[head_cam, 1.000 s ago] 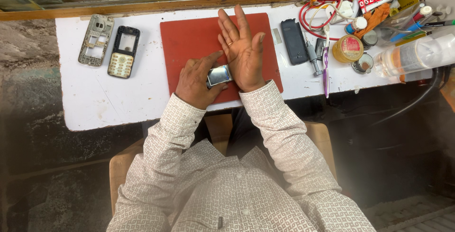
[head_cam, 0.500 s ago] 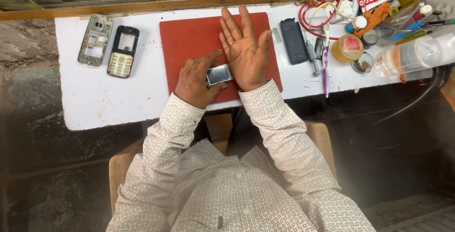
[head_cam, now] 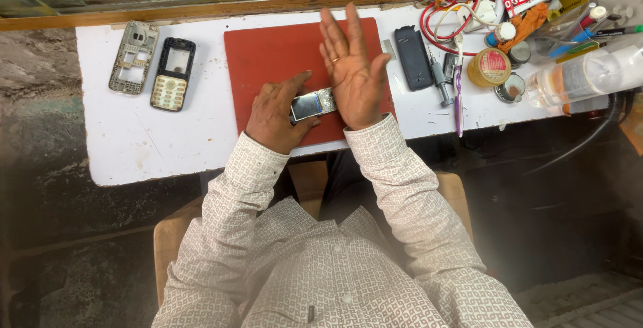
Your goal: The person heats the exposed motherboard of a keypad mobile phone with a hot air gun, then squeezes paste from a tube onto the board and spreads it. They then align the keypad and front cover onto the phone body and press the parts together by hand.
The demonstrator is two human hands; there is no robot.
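A small phone board [head_cam: 312, 105] is pinched in the left hand [head_cam: 273, 116] over the near edge of the red mat [head_cam: 281, 53]; the right hand [head_cam: 353, 73] is held flat open, empty, palm against the board's right end. Keypad housing [head_cam: 171, 73] and bare frame [head_cam: 132, 58] are laid far left, black cover [head_cam: 412, 57] and screwdriver [head_cam: 458, 93] right. Versus 0.5 s ago, little is changed.
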